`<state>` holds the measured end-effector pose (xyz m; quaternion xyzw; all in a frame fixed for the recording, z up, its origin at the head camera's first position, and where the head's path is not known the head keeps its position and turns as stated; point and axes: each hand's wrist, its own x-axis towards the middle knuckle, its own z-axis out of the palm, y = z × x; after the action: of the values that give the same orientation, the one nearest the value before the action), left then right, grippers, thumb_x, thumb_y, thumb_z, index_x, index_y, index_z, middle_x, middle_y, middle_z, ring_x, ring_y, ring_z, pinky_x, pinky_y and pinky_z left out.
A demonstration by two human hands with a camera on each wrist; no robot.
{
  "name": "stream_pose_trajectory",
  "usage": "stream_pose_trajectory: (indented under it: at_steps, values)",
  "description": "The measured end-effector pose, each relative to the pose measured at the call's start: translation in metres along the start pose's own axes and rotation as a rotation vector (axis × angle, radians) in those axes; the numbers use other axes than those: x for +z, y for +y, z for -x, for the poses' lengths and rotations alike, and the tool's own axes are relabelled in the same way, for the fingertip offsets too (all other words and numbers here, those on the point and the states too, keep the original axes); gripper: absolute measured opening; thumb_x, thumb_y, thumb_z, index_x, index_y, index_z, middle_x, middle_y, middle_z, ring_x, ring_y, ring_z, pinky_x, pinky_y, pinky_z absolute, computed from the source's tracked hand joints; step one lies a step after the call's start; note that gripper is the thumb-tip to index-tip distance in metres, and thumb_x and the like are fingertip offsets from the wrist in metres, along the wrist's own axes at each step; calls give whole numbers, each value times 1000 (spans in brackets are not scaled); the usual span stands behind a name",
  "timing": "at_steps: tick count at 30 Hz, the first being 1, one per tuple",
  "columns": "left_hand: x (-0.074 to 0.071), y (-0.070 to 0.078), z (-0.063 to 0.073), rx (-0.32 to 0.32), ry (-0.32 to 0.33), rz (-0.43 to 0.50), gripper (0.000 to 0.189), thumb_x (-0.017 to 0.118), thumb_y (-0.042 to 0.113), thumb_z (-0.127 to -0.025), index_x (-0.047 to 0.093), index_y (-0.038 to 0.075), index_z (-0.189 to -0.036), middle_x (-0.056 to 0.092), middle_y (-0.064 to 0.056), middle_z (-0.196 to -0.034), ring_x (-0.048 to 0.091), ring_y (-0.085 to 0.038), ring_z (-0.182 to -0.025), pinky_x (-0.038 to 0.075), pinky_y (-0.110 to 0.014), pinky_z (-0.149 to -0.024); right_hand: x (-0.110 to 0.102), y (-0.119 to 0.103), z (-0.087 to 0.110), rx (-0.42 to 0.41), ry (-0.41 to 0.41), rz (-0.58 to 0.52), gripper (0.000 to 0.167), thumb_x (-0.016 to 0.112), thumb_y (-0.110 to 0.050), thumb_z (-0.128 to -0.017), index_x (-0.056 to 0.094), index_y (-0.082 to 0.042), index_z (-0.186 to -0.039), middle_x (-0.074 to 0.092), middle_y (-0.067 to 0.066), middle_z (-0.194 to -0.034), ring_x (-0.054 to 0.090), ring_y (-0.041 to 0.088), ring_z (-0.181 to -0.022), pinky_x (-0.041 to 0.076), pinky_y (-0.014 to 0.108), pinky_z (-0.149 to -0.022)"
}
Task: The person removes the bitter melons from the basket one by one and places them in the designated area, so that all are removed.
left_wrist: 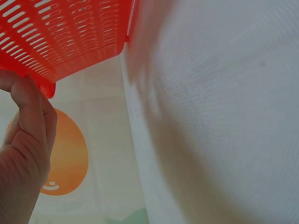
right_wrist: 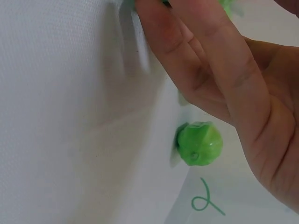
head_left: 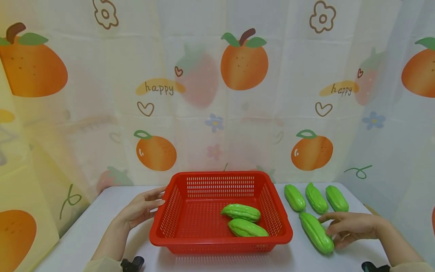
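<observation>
A red plastic basket [head_left: 217, 241] with slotted walls stands on the white table. Inside it, toward the right, lie two green ridged gourds [head_left: 241, 212]. At the basket's left side is my left hand [head_left: 141, 207], its fingertips at the rim; the left wrist view shows bent fingers [left_wrist: 30, 105] against that rim [left_wrist: 46, 88]. To the right of the basket another green gourd [head_left: 316, 233] lies slanted on the table. My right hand [head_left: 353, 226] reaches it from the right with fingers against its side. Those fingers look loosely extended in the right wrist view.
Three more green gourds [head_left: 316, 198] lie in a row behind my right hand. A printed curtain [head_left: 244, 124] with oranges hangs behind the white table [head_left: 85, 234]. Black wrist devices [head_left: 132, 263] show at the bottom edge.
</observation>
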<state>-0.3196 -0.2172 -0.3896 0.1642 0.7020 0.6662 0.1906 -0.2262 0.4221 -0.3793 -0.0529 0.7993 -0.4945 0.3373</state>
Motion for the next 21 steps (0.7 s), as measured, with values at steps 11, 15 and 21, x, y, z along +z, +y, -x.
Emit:
stream_pose_trajectory:
  at_steps: [11,15,21]
  values:
    - [0,-1,-1,-1,4,-4,67,55,16,-100,20,1,-156,63,10,-120,66,-9,-106,56,-34,-92,-4,-6,3,25,53,87,53,57,-14,-94,40,7,-140,60,10,-104,65,19,-87,60,33,-80]
    - [0,-1,-1,-6,13,-11,68,55,17,-100,20,2,-156,63,10,-121,65,-9,-106,56,-35,-92,-5,-12,3,40,81,133,54,60,-15,-93,41,6,-139,61,11,-105,67,21,-88,60,34,-80]
    - [0,0,0,-14,22,-13,68,55,18,-100,21,3,-156,63,10,-121,65,-9,-107,56,-35,-92,-7,-25,4,58,100,175,54,59,-15,-93,41,7,-139,60,13,-105,65,21,-89,59,34,-81]
